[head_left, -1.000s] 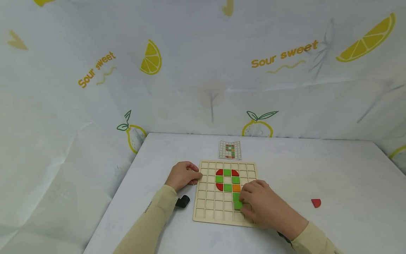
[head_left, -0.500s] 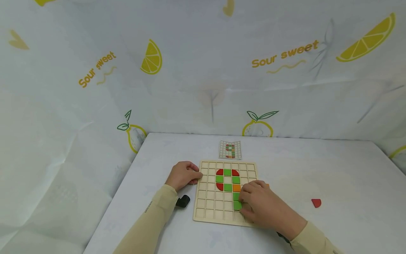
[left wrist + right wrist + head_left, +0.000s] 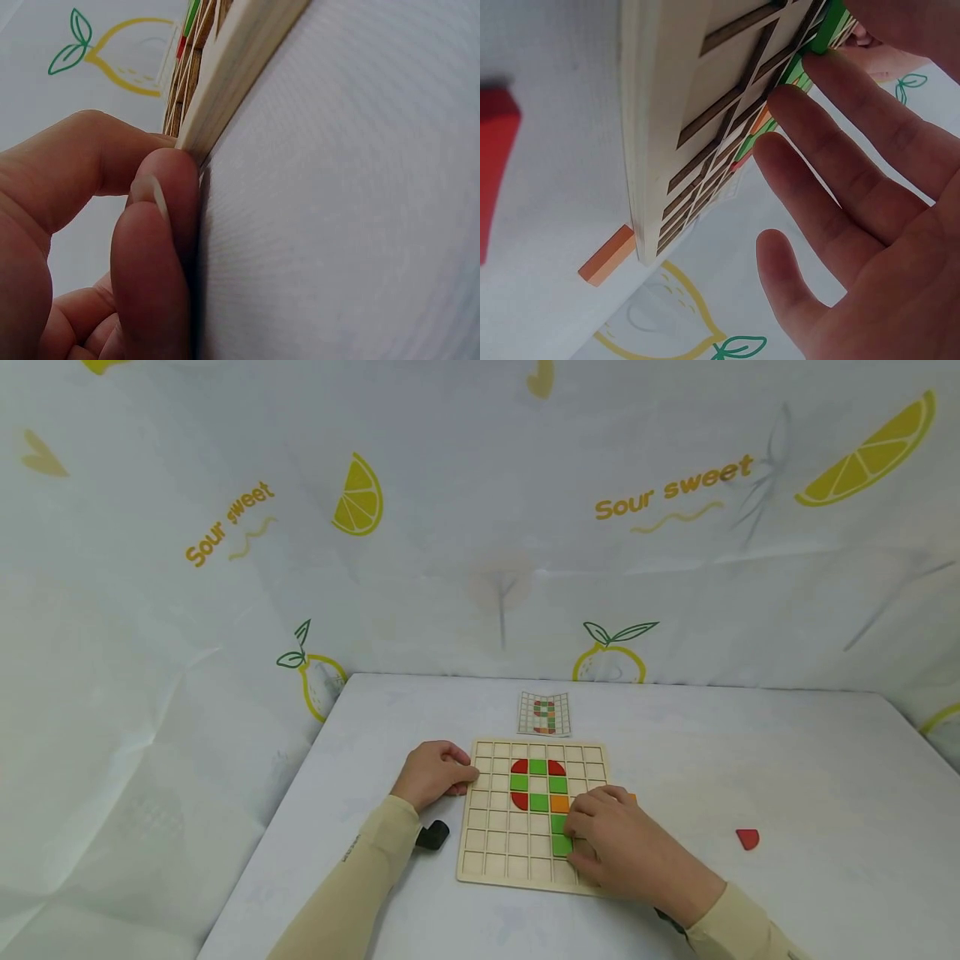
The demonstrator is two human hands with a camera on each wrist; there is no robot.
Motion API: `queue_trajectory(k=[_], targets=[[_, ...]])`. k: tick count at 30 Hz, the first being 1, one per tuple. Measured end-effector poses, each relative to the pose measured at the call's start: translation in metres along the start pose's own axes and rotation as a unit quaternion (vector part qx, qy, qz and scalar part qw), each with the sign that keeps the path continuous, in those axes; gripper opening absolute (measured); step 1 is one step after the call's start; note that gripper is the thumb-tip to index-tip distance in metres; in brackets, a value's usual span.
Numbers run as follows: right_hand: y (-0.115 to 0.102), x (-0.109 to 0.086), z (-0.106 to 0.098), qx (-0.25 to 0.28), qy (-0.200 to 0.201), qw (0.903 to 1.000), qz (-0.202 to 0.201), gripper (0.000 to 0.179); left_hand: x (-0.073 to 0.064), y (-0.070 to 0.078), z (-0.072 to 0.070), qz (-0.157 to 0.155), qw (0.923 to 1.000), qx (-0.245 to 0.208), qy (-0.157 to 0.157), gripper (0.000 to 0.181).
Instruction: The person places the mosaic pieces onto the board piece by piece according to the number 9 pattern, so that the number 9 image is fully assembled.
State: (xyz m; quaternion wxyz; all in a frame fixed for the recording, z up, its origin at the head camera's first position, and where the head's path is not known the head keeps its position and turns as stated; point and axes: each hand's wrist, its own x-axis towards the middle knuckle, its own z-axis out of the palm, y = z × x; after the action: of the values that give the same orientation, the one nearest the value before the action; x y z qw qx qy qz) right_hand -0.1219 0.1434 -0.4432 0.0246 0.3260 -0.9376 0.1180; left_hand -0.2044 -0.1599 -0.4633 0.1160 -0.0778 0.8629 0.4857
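Observation:
My left hand (image 3: 435, 770) pinches the left edge of a pale wooden grid board (image 3: 487, 843); in the left wrist view the board's edge (image 3: 217, 90) meets the fingertips. My right hand (image 3: 618, 835) lies over the board's right side, its thumb and index fingertip pinching a green square tile (image 3: 561, 846). The right wrist view has this green tile (image 3: 827, 30) between them, the other fingers fairly straight. Another green tile (image 3: 558, 825) sits just above it. Farther up, red, green and orange tiles (image 3: 558, 804) form a ring in the grid. The right hand hides the board's lower right.
A small pattern card (image 3: 543, 715) lies behind the board. On the table at right is a loose red rounded tile (image 3: 747, 839). An orange tile (image 3: 607, 255) lies beside the board's right edge, mostly behind the right hand in the head view. White table surface (image 3: 750, 752) surrounds them.
The lower green tile has shifted slightly and now lines up in the cell below the other green tile. The right hand has moved very slightly left, while the left hand keeps its place.

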Motion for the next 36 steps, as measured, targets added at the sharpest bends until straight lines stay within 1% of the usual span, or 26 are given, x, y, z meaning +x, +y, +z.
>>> queue_trajectory(k=[5,12,17,22,26,31,36], targets=[[0.0,-0.002,0.0,-0.001,0.005,1.0,-0.002,0.015,0.001,0.0,0.002,0.001,1.0,-0.001,-0.002,0.02],[0.001,-0.003,0.0,-0.002,-0.002,1.0,0.009,0.017,0.009,-0.002,0.004,-0.012,0.9999,-0.001,-0.012,0.02],[0.001,-0.005,-0.001,-0.004,0.001,1.0,0.008,0.018,0.011,-0.002,0.006,-0.012,0.9998,0.0,-0.013,0.02],[0.002,-0.006,-0.001,-0.006,0.002,0.9999,0.008,0.017,0.009,0.0,0.007,-0.013,0.9998,0.003,-0.014,0.02],[0.005,-0.007,-0.003,-0.009,-0.007,0.9998,0.014,0.014,0.006,0.001,0.005,-0.007,0.9999,0.004,-0.011,0.02],[0.015,-0.013,-0.01,-0.018,-0.018,0.9992,0.03,0.011,0.002,0.0,0.002,-0.007,1.0,0.004,-0.004,0.02],[0.032,-0.028,-0.018,-0.022,-0.03,0.9975,0.06,0.014,0.001,-0.001,0.001,-0.007,0.9999,0.011,0.001,0.021]])
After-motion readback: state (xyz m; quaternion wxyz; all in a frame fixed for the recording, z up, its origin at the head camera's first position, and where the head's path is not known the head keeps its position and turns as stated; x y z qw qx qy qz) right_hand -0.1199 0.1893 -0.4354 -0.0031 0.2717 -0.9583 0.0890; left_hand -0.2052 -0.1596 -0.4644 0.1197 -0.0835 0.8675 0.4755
